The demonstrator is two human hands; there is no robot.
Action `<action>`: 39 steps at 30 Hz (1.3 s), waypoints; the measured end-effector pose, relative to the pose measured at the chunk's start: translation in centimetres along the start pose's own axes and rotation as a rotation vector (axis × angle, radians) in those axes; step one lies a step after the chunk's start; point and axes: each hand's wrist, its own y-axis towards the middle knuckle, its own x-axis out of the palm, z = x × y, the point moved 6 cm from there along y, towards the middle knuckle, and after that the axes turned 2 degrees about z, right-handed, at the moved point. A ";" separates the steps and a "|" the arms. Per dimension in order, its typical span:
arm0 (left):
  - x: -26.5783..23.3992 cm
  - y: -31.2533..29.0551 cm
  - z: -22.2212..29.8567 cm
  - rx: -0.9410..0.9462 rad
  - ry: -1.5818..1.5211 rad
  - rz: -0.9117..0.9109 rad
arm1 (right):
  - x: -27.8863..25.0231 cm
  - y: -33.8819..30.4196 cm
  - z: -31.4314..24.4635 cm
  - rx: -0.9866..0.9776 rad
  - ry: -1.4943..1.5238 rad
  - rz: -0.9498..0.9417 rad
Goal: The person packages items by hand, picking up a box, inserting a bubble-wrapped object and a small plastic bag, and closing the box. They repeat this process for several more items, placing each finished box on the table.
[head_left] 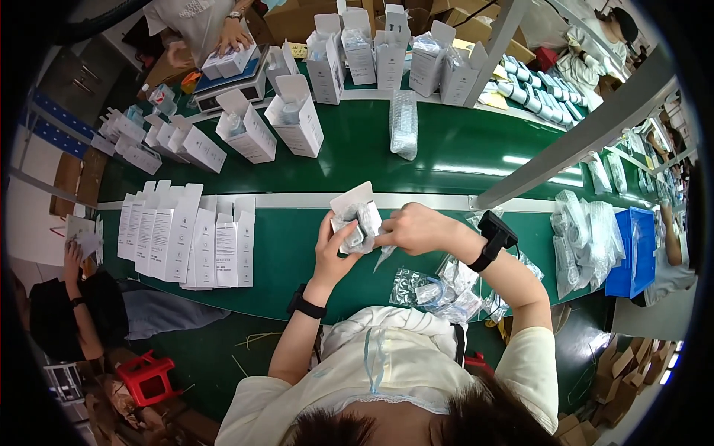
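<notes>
Over the near green bench, my left hand (328, 254) grips a small white carton (352, 198) with its top flap standing up. Its thumb lies across the opening, against a grey-and-white item in clear plastic (364, 218). From the right, my right hand (416, 228) reaches the carton's side with its fingers curled in. A bit of clear plastic (384, 258) hangs below those fingertips; whether they pinch it I cannot make out. Closest to my right forearm on the bench are clear bags with cables and small parts (446, 286).
Folded white cartons (167, 234) stand at left. Open filled cartons (297, 119) line the far green belt (476, 156), where a bubble-wrapped pack (403, 125) lies. Bubble-wrap bags (584, 238) and a blue bin (634, 253) sit right. A slanting metal post (580, 137) crosses there. Co-workers are around.
</notes>
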 end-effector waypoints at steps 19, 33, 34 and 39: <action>-1.5 1.8 -0.5 -0.156 -0.105 0.047 | -0.1 2.9 0.0 -0.150 -0.275 0.006; -2.2 3.3 0.1 -0.114 0.108 -0.059 | -4.7 -1.0 2.6 0.410 0.154 0.316; -2.5 3.8 0.2 -0.109 0.068 -0.051 | -5.4 -1.9 2.2 0.467 0.489 0.549; -2.5 5.6 -0.8 -0.356 0.037 -0.182 | -1.2 -0.1 -0.1 0.525 0.977 0.847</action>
